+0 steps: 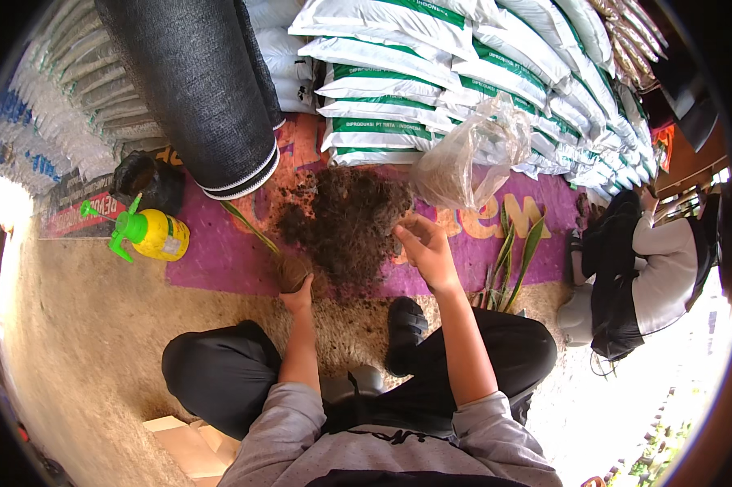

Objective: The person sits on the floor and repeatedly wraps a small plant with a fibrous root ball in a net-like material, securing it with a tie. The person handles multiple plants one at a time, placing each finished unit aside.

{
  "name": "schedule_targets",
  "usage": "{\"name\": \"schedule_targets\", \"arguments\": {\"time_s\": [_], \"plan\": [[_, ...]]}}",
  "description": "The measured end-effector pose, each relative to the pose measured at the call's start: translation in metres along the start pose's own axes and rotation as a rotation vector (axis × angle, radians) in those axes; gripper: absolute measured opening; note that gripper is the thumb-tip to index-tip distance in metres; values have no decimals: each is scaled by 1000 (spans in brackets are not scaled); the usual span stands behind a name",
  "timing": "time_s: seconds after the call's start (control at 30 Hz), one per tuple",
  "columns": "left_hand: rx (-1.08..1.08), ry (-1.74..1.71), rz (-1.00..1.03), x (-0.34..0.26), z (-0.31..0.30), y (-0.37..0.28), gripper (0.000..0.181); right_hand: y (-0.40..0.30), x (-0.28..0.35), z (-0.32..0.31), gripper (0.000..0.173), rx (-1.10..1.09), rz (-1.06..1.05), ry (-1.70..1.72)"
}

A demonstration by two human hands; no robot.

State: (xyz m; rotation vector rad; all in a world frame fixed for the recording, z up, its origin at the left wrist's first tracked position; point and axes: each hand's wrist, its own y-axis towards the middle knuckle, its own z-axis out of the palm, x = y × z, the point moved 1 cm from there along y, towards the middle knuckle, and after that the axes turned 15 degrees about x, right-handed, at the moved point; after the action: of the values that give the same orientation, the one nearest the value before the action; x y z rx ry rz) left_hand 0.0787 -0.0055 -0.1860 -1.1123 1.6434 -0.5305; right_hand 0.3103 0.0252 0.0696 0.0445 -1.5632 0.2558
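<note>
My left hand (297,297) grips a brown, rounded root ball (292,273) at the near left edge of a dark soil heap. From the ball a single snake plant leaf (251,227) slants up to the left. Over the right edge of the heap of fibrous soil (360,225) hovers my right hand (430,251), thumb and fingertips drawn together. Whether something thin is pinched there is too small to see. The soil lies on a purple printed banner (219,255) spread over the ground.
A yellow spray bottle (162,234) and a black plant bag (152,182) are at left. A black mesh roll (195,91) and stacked white-green sacks (384,109) stand behind. A clear plastic bag (463,164), snake plants (515,262) and a seated person (664,268) are at right.
</note>
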Motion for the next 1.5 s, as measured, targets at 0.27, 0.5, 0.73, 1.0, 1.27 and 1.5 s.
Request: {"name": "schedule_targets", "arguments": {"time_s": [0.27,0.5,0.73,1.0,1.27,1.5], "plan": [[434,-455,-119,32,-22,-12,97,0,15,10,11,67,-65,44],[741,-568,37,36,-44,-84,64,-6,43,24,10,158,-255,109],[850,-289,186,-1,-58,-156,59,-31,75,17,11,154,-344,200],[1011,-415,523,-110,-58,-252,60,-78,109,-25,9,-132,-499,171],[932,-508,889,-160,-70,-260,55,-117,148,24,5,-224,-538,-107],[922,-556,896,-139,-68,-244,58,-77,120,80,5,-149,-602,-430]]}}
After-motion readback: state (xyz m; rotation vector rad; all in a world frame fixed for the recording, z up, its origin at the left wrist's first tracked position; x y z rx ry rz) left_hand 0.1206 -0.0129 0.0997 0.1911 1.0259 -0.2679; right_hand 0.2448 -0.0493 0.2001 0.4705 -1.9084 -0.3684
